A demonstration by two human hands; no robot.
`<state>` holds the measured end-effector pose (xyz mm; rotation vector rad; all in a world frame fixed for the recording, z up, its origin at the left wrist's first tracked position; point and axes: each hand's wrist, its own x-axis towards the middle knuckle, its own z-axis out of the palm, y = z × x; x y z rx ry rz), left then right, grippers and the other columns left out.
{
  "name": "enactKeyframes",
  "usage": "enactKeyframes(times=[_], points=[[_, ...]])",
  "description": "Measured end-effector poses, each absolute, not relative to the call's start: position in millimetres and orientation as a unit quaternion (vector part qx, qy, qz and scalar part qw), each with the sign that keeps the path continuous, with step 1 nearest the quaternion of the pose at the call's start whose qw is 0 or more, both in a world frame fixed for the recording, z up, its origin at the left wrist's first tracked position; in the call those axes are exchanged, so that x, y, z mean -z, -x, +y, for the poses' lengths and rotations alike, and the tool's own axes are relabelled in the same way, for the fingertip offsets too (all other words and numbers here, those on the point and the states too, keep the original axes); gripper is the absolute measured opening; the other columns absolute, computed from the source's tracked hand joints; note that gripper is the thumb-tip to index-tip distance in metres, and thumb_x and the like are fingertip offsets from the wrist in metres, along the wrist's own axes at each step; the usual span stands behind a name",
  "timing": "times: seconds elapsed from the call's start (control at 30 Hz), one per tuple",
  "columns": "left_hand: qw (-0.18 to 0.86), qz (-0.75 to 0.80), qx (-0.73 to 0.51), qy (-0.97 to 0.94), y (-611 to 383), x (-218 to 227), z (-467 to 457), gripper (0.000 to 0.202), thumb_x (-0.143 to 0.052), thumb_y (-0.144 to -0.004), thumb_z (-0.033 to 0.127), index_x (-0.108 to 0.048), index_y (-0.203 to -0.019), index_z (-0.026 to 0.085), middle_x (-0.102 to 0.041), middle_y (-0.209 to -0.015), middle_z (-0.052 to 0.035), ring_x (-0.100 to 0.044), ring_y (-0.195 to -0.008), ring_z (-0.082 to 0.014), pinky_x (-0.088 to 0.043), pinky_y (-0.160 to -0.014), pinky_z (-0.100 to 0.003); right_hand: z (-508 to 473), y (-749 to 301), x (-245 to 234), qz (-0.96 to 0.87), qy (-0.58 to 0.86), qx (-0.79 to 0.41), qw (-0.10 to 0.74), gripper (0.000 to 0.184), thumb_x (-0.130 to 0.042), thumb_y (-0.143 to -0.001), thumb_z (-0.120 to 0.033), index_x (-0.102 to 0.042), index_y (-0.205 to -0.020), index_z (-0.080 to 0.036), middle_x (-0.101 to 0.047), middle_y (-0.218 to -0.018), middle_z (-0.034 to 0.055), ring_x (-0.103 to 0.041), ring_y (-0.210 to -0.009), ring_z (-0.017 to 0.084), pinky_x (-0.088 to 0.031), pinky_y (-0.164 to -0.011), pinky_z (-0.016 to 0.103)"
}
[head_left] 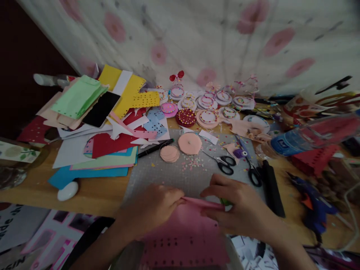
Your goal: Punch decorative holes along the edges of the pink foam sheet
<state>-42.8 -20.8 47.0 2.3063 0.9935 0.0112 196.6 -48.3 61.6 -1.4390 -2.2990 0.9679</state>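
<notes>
A pink sheet of paper (185, 232) with rows of punched holes lies at the near edge of a grey cutting mat (168, 174). My left hand (153, 210) pinches the sheet's folded top edge from the left. On the right side of that edge, my right hand (239, 204) is closed, with something green (225, 202) showing under its fingers. Both hands press the fold between them.
Two peach paper circles (189, 143) and confetti lie mid-mat. Small black scissors (223, 163), larger scissors (251, 168) and a black tool (271, 191) lie right. A blue glue gun (312, 202) sits far right. Coloured paper stacks (98, 150) fill the left; decorated round discs (208, 108) line the back.
</notes>
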Motion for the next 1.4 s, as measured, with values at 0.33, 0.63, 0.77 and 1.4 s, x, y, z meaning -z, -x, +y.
enactKeyframes(times=[0.33,0.63,0.77,1.4], points=[[0.345,0.336,0.059,-0.874,26.9,-60.0,-15.2,0.025,-0.048,-0.095,0.021,-0.071,-0.085,0.020,-0.076,-0.081,-0.0046,-0.071,-0.073,-0.0211,-0.034,-0.057,-0.026,-14.1,-167.6,-86.9,-0.868,0.374,-0.321,-0.059,0.023,-0.057,-0.091,-0.029,-0.069,-0.074,-0.020,-0.065,-0.074,0.0000,-0.054,-0.061,0.010,-0.024,-0.054,0.027],[0.455,0.397,-0.041,-0.796,80.2,-50.5,2.4,0.028,-0.051,-0.093,0.027,-0.071,-0.074,0.020,-0.066,-0.065,0.0031,-0.057,-0.063,-0.0115,-0.033,-0.059,-0.020,-10.5,-215.1,-66.5,-0.837,0.378,-0.396,0.001,0.021,-0.055,-0.091,-0.024,-0.066,-0.073,-0.020,-0.065,-0.076,-0.0006,-0.059,-0.067,0.012,-0.033,-0.058,0.024],[0.480,0.424,-0.053,-0.766,92.5,-42.2,3.5,0.033,-0.052,-0.091,0.029,-0.066,-0.063,0.018,-0.057,-0.057,0.0037,-0.052,-0.058,-0.0115,-0.032,-0.056,-0.019,-14.1,-228.4,-54.8,-0.811,0.400,-0.427,0.013,0.024,-0.055,-0.092,-0.031,-0.066,-0.073,-0.021,-0.065,-0.076,0.0002,-0.058,-0.064,0.012,-0.035,-0.057,0.024],[0.520,0.573,-0.220,-0.594,102.3,-21.1,-3.5,0.023,-0.062,-0.080,0.036,-0.069,-0.073,0.015,-0.064,-0.067,-0.0009,-0.056,-0.065,-0.0143,-0.043,-0.059,-0.022,-21.7,-277.1,-43.9,-0.745,0.487,-0.447,0.087,0.023,-0.051,-0.092,-0.033,-0.065,-0.077,-0.022,-0.061,-0.076,0.0033,-0.058,-0.069,0.017,-0.044,-0.063,0.029]])
